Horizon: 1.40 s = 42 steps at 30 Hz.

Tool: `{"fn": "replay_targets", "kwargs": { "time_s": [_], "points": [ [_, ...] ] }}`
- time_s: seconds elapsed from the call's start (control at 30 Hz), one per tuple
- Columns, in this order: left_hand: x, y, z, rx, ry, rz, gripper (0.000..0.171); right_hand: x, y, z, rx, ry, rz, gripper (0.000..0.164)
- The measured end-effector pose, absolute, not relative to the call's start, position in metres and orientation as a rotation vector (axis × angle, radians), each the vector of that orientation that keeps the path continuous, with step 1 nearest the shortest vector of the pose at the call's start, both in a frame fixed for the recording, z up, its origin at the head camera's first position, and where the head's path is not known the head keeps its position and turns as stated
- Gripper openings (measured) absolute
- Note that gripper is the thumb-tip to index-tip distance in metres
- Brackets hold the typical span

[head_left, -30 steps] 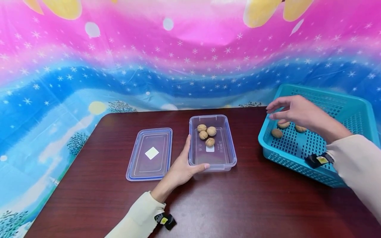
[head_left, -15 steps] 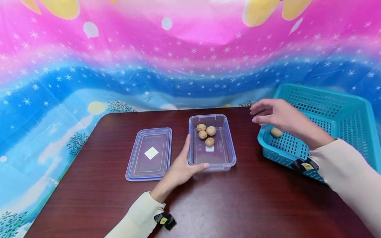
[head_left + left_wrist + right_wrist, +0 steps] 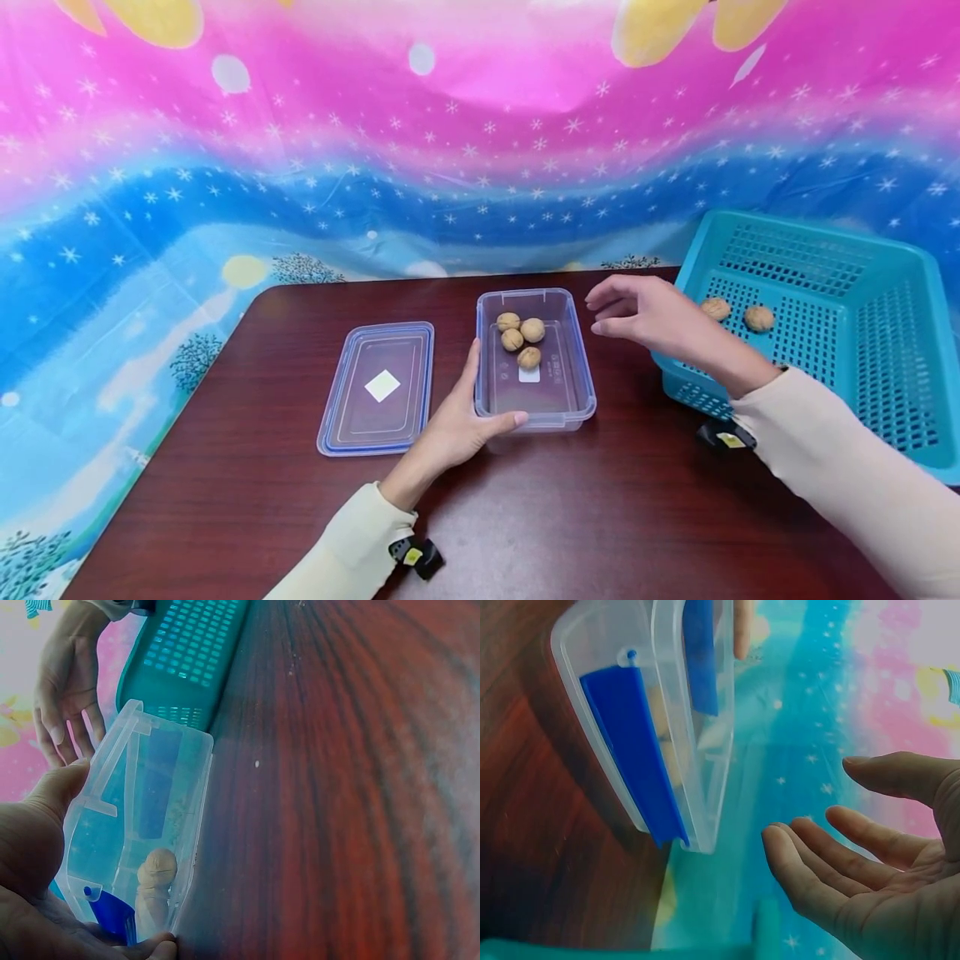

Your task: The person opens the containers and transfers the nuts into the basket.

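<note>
My left hand grips the near left corner of a clear plastic food container, thumb on the front and fingers along its left side. Several walnuts lie inside, towards the back; the left wrist view shows a walnut through the wall. My right hand hovers between the container and a teal basket, apart from the container. Its fingers are loosely bent, and the palm holds nothing in the right wrist view. In the basket, two walnuts show; the right arm covers part of the basket.
A clear lid with a blue seal and a white square label lies flat left of the container. The dark wooden table ends at a patterned cloth backdrop. The basket has high perforated walls.
My right hand has moved left, from above the basket towards the container. A walnut seen near the basket's left wall is now hidden by the arm. My left hand and the container have stayed put.
</note>
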<state>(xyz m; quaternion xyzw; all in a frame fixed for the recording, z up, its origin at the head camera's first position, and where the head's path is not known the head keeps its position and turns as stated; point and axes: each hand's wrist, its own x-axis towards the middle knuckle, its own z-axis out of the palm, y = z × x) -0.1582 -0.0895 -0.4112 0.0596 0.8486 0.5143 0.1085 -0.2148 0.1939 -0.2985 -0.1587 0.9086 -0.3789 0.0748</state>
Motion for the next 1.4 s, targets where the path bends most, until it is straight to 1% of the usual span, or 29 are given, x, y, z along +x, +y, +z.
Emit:
{"fn": "replay_targets", "kwargs": {
  "time_s": [0.13,0.4,0.53,0.63,0.83,1.0,1.4],
  "points": [
    [-0.159,-0.089,-0.411,0.176,2.493,1.519,0.121,-0.214,0.186,-0.304,-0.488,2.709,-1.176,0.032],
    [-0.159,-0.089,-0.411,0.191,2.479,1.542,0.120,-0.214,0.174,-0.315,-0.506,2.713,-1.143,0.035],
    [-0.159,-0.088,-0.413,0.199,2.488,1.531,0.120,-0.215,0.167,-0.321,-0.521,2.718,-1.138,0.034],
    [-0.159,-0.088,-0.413,0.198,2.491,1.522,0.120,-0.217,0.161,-0.326,-0.543,2.709,-1.162,0.034],
    [-0.159,-0.089,-0.411,0.190,2.498,1.503,0.121,-0.222,0.146,-0.334,-0.575,2.678,-1.204,0.038],
    [-0.159,-0.090,-0.411,0.195,2.499,1.501,0.119,-0.227,0.134,-0.342,-0.599,2.646,-1.246,0.037],
    [-0.161,-0.089,-0.410,0.201,2.491,1.507,0.121,-0.236,0.121,-0.357,-0.496,2.594,-1.315,0.039]
  ]
}}
